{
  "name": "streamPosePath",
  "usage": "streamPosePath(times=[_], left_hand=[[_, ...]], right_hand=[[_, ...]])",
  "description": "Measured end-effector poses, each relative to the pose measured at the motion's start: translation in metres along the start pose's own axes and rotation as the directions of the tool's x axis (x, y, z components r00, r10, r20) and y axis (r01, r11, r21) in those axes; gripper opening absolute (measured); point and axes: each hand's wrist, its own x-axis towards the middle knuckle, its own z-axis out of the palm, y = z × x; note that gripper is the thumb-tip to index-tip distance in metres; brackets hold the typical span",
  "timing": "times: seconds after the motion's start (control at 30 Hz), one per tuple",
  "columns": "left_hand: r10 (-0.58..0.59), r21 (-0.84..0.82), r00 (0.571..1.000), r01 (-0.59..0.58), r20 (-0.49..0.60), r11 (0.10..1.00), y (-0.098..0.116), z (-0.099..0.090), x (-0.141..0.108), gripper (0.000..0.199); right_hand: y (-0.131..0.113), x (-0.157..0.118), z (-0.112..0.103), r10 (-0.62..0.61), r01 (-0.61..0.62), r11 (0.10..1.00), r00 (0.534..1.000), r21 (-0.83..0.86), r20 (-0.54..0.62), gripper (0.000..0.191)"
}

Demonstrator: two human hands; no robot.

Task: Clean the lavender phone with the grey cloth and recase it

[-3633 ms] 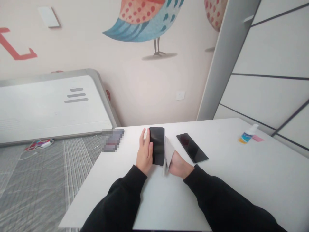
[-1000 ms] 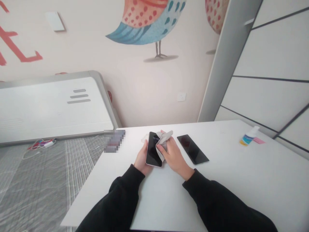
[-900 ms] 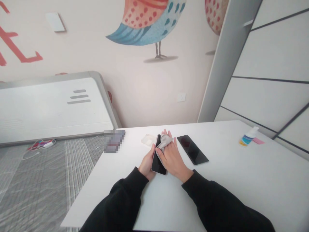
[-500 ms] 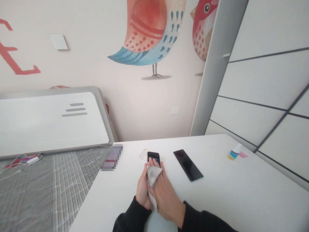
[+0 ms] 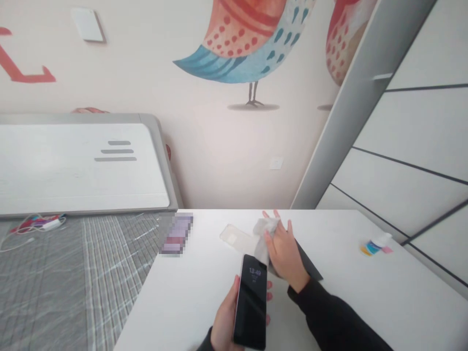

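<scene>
A black phone [image 5: 251, 307] with 13:49 lit on its screen rests in my left hand [image 5: 225, 314], whose fingers wrap round its edges above the front of the white table. My right hand [image 5: 287, 251], up and to the right of the phone, holds a crumpled light grey cloth [image 5: 263, 239] with its fingers partly spread. Behind the cloth lies a clear phone case [image 5: 236, 237] on the table. A flat black rectangular item [image 5: 309, 263] lies partly hidden under my right hand and forearm.
On the white table [image 5: 175, 302], a pixelated purple item [image 5: 177, 235] lies at the far left. A small white and blue bottle [image 5: 376, 243] lies at the right beside something pink [image 5: 386, 250]. A bed with a grey striped cover [image 5: 113, 263] adjoins the left.
My right hand has lifted the cloth off the phone and moved right and forward. The phone has come nearer with its screen lit, uncovering the clear case. The view has shifted.
</scene>
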Motion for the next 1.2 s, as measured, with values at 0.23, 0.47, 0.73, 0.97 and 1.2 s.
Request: streamPosePath(times=[0.23, 0.47, 0.73, 0.97, 1.2], left_hand=[[0.014, -0.075, 0.990, -0.025, -0.141, 0.997, 0.020, -0.024, -0.025, 0.046], [0.077, -0.021, 0.946, -0.089, -0.315, 0.996, 0.025, -0.030, -0.037, 0.047], [0.296, 0.369, 0.870, -0.145, -0.394, 0.918, 0.042, -0.043, -0.063, 0.069], [0.397, 0.583, 0.838, -0.120, -0.375, 0.804, 0.053, -0.052, -0.071, 0.052], [0.423, 0.858, 0.888, -0.067, -0.182, 0.510, 0.080, -0.032, -0.065, 0.041]], right_hand=[[0.048, 0.047, 0.002, 0.085, -0.071, 0.979, 0.994, -0.191, 0.067, 0.044], [-0.010, -0.007, 0.031, -0.175, 0.193, 0.980, 0.951, -0.049, 0.257, 0.033], [-0.039, -0.093, 0.011, -0.200, 0.161, 0.977, 0.914, 0.137, 0.353, 0.065], [-0.026, -0.119, 0.001, -0.065, -0.032, 0.967, 0.928, 0.251, 0.368, 0.043], [-0.007, -0.104, -0.012, -0.240, -0.041, 0.848, 0.860, 0.529, 0.451, 0.047]])
